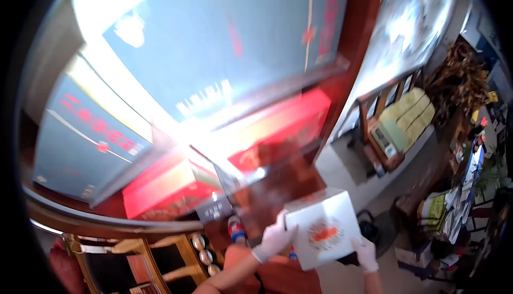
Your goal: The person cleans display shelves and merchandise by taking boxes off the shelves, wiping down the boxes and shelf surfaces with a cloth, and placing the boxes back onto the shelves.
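A white square box (323, 230) with an orange and grey design on its face is held tilted at the lower middle. My left hand (275, 236), in a white glove, grips the box's left edge. Gloved in white too, my right hand (365, 252) holds the lower right edge. The fingers behind the box are partly hidden. Beyond the box is a reddish-brown glossy surface (278, 192), blurred.
Large grey panels (224, 37) with red writing stand in a lit cabinet above red boxes (160, 187). A wooden chair (393, 160) with a yellow-green cushion is at right, near a cluttered table. Wooden shelving (147, 251) stands lower left.
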`<action>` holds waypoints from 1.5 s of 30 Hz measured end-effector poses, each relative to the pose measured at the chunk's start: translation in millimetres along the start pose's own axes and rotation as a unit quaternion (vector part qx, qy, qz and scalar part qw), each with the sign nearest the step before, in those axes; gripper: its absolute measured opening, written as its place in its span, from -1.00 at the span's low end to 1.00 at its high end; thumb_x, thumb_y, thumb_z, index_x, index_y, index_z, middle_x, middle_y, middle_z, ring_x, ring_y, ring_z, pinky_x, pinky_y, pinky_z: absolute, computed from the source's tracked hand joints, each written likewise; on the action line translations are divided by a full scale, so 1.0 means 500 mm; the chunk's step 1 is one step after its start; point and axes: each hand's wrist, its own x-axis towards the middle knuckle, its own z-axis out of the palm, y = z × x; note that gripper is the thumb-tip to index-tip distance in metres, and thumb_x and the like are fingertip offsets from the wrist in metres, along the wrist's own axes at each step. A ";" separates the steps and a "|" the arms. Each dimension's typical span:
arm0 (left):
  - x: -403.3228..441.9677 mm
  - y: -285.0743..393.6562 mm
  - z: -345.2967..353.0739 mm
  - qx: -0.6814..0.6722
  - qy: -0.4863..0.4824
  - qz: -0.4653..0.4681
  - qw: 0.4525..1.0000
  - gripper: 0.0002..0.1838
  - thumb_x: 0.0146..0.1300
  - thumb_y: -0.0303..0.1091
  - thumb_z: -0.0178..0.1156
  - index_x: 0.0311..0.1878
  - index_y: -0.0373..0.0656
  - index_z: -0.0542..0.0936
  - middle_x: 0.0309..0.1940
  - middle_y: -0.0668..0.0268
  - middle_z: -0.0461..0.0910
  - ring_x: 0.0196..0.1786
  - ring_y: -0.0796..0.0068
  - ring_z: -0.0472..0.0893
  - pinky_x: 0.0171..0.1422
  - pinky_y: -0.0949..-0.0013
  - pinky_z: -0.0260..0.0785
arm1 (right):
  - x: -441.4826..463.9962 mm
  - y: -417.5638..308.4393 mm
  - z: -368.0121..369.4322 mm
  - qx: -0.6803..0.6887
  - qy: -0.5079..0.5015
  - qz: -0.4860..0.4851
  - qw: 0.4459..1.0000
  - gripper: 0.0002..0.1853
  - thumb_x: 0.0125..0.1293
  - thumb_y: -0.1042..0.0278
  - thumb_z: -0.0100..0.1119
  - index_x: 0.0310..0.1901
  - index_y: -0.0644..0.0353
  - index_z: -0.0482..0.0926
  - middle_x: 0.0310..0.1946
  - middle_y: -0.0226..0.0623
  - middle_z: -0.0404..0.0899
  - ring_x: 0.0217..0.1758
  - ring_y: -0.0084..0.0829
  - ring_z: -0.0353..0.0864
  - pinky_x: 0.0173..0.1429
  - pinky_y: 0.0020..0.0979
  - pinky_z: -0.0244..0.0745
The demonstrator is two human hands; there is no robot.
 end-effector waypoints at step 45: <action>-0.250 0.718 -1.131 0.526 0.693 0.247 0.426 -0.15 0.20 0.29 0.12 0.42 -0.10 0.33 0.44 0.09 0.24 0.51 -0.08 0.12 0.54 -0.20 -0.13 | -0.151 -1.612 0.326 -0.269 0.001 -0.618 0.739 -0.12 0.06 -0.49 0.22 -0.09 0.41 0.67 -0.15 0.06 0.69 -0.02 -0.12 0.67 0.04 -0.24 0.51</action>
